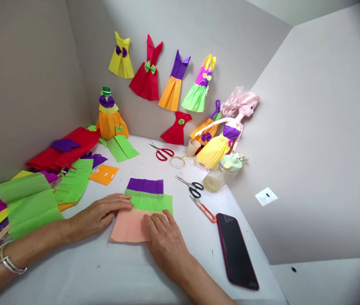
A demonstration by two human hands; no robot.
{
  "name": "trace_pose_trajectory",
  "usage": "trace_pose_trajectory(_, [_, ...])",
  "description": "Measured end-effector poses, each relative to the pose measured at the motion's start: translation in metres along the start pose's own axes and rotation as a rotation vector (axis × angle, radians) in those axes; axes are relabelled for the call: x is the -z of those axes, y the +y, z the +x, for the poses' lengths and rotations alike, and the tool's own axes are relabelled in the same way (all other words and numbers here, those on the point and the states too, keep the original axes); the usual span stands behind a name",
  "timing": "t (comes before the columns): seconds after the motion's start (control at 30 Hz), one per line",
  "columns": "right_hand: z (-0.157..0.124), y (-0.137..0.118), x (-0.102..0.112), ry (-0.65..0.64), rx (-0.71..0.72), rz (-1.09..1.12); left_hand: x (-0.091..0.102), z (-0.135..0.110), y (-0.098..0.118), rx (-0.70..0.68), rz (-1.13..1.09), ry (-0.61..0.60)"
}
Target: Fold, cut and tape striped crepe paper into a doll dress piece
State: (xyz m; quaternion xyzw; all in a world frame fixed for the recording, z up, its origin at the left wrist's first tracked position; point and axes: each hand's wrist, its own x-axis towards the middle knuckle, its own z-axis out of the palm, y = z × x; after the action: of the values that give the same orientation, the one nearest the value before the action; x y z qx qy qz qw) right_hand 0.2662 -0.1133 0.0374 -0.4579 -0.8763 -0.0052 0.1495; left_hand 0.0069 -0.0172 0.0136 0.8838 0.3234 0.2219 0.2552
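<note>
A layered sheet of crepe paper lies on the white table, with a purple band [145, 185], a green band [150, 202] and a peach band [127, 226]. My right hand [165, 243] rests flat on the peach band, pressing it with the fingertips. My left hand [100, 216] lies palm down at the sheet's left side, its fingertips on the green and peach edge. Neither hand grips anything. A loose green crepe sheet [27, 205] lies just left of my left wrist, and a silver bangle [12, 263] circles that wrist.
Black scissors [191, 186], orange snips [203, 209] and a phone [237, 250] lie right of the sheet. Red-handled scissors [162, 151] and several bangles lie farther back. Paper dresses [146, 72] hang on the grey wall beside a pink-haired doll [231, 127].
</note>
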Motion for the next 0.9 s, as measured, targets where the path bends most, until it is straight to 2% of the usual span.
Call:
trace_pose_trajectory(0.1, [0.003,0.002,0.019,-0.136,-0.017,0.047,0.008,-0.002,-0.004,-0.031,0.074,-0.053])
trace_pose_trajectory(0.2, [0.010,0.001,0.052,-0.279,0.006,0.165,0.017,0.005,-0.007,0.036,0.094,-0.044])
trace_pose_trajectory(0.3, [0.031,-0.004,0.071,-0.294,0.035,0.283,0.019,0.022,-0.010,0.033,0.128,-0.032])
trace_pose_trajectory(0.37, [0.047,-0.008,0.065,-0.275,0.088,0.320,0.016,0.034,-0.013,-0.013,0.159,-0.062])
trace_pose_trajectory(0.43, [0.058,-0.013,0.043,-0.252,0.160,0.316,0.011,0.042,-0.017,-0.048,0.166,-0.101])
trace_pose_trajectory(0.57, [0.051,-0.023,0.001,-0.208,0.264,0.189,0.001,0.043,-0.023,-0.055,0.125,-0.131])
trace_pose_trajectory(0.63, [0.043,-0.026,-0.002,-0.241,0.301,0.228,-0.001,0.039,-0.023,-0.024,0.111,-0.123])
trace_pose_trajectory(0.7, [0.040,-0.027,0.003,-0.280,0.299,0.300,-0.001,0.035,-0.022,0.003,0.100,-0.126])
trace_pose_trajectory(0.83, [0.044,-0.026,0.004,-0.272,0.124,0.257,-0.001,0.032,-0.021,-0.015,0.065,-0.143])
trace_pose_trajectory(0.9, [0.043,-0.027,-0.002,-0.306,0.153,0.244,-0.002,0.032,-0.024,-0.014,0.058,-0.139])
